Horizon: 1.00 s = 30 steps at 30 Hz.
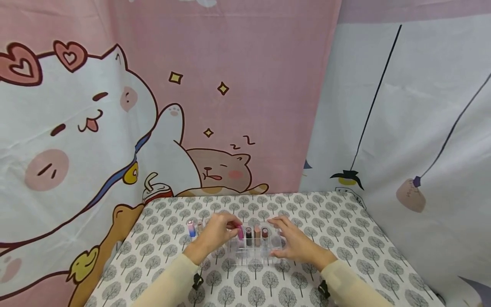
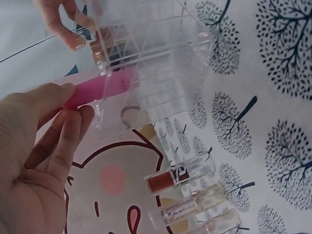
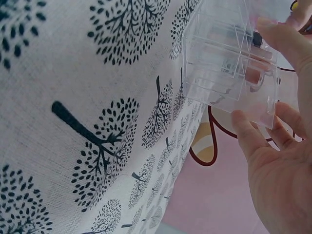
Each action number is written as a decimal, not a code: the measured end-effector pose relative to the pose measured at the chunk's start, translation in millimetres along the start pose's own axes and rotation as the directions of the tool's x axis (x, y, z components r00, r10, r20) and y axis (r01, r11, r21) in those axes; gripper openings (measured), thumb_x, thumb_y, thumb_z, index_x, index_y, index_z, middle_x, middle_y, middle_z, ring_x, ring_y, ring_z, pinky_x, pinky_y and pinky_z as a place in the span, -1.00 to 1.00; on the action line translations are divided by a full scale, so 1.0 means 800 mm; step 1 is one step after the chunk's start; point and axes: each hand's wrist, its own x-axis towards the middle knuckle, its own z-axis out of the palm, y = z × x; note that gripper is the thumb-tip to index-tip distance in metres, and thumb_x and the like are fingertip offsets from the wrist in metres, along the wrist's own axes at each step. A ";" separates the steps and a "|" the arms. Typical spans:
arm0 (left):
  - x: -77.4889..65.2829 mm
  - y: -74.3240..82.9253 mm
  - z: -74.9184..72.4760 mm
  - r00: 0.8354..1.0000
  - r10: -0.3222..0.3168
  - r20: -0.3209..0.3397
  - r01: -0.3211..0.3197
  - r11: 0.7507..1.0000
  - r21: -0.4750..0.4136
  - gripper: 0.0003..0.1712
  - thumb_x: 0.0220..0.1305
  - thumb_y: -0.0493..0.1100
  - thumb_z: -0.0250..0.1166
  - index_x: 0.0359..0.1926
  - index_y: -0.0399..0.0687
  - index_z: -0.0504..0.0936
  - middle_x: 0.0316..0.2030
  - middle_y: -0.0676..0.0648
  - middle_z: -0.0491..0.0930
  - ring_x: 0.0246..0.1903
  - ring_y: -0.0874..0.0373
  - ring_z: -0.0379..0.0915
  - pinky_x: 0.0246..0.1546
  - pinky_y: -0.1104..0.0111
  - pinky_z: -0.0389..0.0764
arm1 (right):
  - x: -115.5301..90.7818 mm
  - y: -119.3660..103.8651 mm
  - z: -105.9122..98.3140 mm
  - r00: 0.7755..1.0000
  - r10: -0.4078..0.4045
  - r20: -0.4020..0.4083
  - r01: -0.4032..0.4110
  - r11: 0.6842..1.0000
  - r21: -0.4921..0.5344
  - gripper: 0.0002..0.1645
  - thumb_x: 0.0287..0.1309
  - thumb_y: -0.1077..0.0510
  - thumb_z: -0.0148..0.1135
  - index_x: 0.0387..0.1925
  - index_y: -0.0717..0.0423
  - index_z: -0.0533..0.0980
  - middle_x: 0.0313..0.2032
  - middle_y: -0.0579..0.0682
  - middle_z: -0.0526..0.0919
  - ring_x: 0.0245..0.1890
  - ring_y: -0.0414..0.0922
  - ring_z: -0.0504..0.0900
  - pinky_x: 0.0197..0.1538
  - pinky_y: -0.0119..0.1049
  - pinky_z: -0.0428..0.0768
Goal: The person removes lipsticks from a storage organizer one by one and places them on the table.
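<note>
A clear plastic lipstick organizer [image 1: 245, 256] with dividers stands on the table in front of me. My left hand [image 1: 220, 230] pinches a bright pink lipstick tube [image 2: 100, 90] between thumb and fingers; its lower end sits inside a left-hand compartment. At the organizer's right side, my right hand [image 1: 295, 242] grips it with thumb and fingers spread around the side. Beside the pink tube, the organizer holds a dark lipstick [image 1: 248, 237], a peach-toned one [image 1: 257, 236] and a dark red one [image 1: 264, 234].
Left of the organizer stand a pink-and-blue lipstick tube [image 1: 191, 228] and a clear-capped one [image 1: 200, 227], partly beside my left hand. In the left wrist view a reddish-brown lipstick [image 2: 165, 181] shows too. A tree-print cloth [image 1: 257, 294] covers the table; printed curtains [image 1: 261, 85] hang behind.
</note>
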 end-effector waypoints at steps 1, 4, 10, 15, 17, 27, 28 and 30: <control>0.000 0.000 -0.002 1.000 0.012 -0.014 -0.012 1.000 -0.004 -0.80 0.40 -0.46 0.60 -0.02 -0.21 0.90 -0.08 -0.17 0.90 -0.12 0.04 0.95 -0.05 0.62 0.88 | 0.000 0.000 -0.001 1.000 0.001 0.000 -0.001 1.000 -0.007 0.29 0.20 -0.03 0.84 0.78 0.03 0.28 0.65 0.18 0.37 0.52 0.35 0.63 0.52 0.09 0.81; 0.002 0.001 -0.007 0.997 0.059 -0.058 -0.060 0.998 -0.005 -0.81 0.40 -0.44 0.62 -0.03 -0.20 0.91 -0.09 -0.16 0.89 -0.14 0.03 0.96 -0.05 0.59 0.91 | 0.000 0.001 -0.002 1.000 0.005 -0.003 -0.005 1.000 -0.022 0.29 0.20 -0.06 0.84 0.78 0.02 0.28 0.66 0.19 0.37 0.49 0.35 0.66 0.50 0.08 0.83; 0.001 0.006 -0.022 0.981 0.147 -0.131 -0.148 0.989 -0.001 -0.83 0.39 -0.42 0.63 -0.05 -0.22 0.90 -0.10 -0.18 0.90 -0.18 0.02 0.97 -0.07 0.40 0.99 | 0.001 0.003 -0.003 1.000 0.000 0.001 0.000 1.000 -0.015 0.29 0.20 -0.04 0.85 0.78 0.04 0.28 0.65 0.20 0.36 0.54 0.35 0.62 0.53 0.08 0.80; -0.002 0.010 -0.038 0.969 0.174 -0.178 -0.176 0.984 0.000 -0.83 0.37 -0.44 0.64 -0.06 -0.29 0.89 -0.13 -0.19 0.90 -0.20 0.02 0.96 -0.08 0.44 0.98 | 0.003 0.002 -0.004 1.000 -0.005 0.002 0.005 1.000 -0.008 0.29 0.20 -0.02 0.85 0.78 0.04 0.28 0.65 0.19 0.36 0.56 0.35 0.59 0.54 0.10 0.78; -0.004 0.010 -0.043 0.964 0.184 -0.193 -0.188 0.982 -0.003 -0.82 0.35 -0.46 0.64 -0.06 -0.32 0.88 -0.14 -0.20 0.89 -0.21 0.00 0.96 -0.08 0.45 0.97 | 0.004 0.002 -0.004 1.000 -0.004 0.004 0.004 1.000 -0.003 0.29 0.20 -0.01 0.85 0.78 0.04 0.28 0.65 0.19 0.36 0.57 0.36 0.58 0.55 0.10 0.77; -0.016 -0.005 -0.064 0.957 0.171 -0.236 -0.171 0.985 0.019 -0.77 0.33 -0.47 0.65 -0.05 -0.23 0.89 -0.10 -0.17 0.90 -0.21 0.02 0.96 -0.11 0.41 0.99 | 0.001 0.001 -0.002 1.000 0.004 0.004 -0.004 1.000 -0.023 0.29 0.19 -0.08 0.84 0.78 0.02 0.29 0.66 0.17 0.38 0.49 0.34 0.66 0.49 0.08 0.84; -0.017 -0.006 -0.066 0.958 0.162 -0.236 -0.162 0.987 0.019 -0.77 0.33 -0.47 0.65 -0.04 -0.23 0.89 -0.09 -0.16 0.90 -0.21 0.02 0.96 -0.11 0.41 0.99 | 0.001 0.001 -0.002 1.000 0.007 0.004 -0.007 1.000 -0.023 0.29 0.19 -0.09 0.84 0.78 0.01 0.29 0.66 0.17 0.38 0.48 0.34 0.68 0.48 0.09 0.84; -0.020 -0.010 -0.068 0.960 0.147 -0.240 -0.147 0.989 0.019 -0.76 0.33 -0.47 0.65 -0.03 -0.24 0.89 -0.08 -0.16 0.89 -0.21 0.02 0.96 -0.12 0.43 0.98 | 0.000 0.001 -0.002 1.000 0.012 0.004 -0.012 1.000 -0.019 0.30 0.18 -0.09 0.85 0.78 0.01 0.29 0.66 0.18 0.37 0.47 0.35 0.68 0.48 0.09 0.85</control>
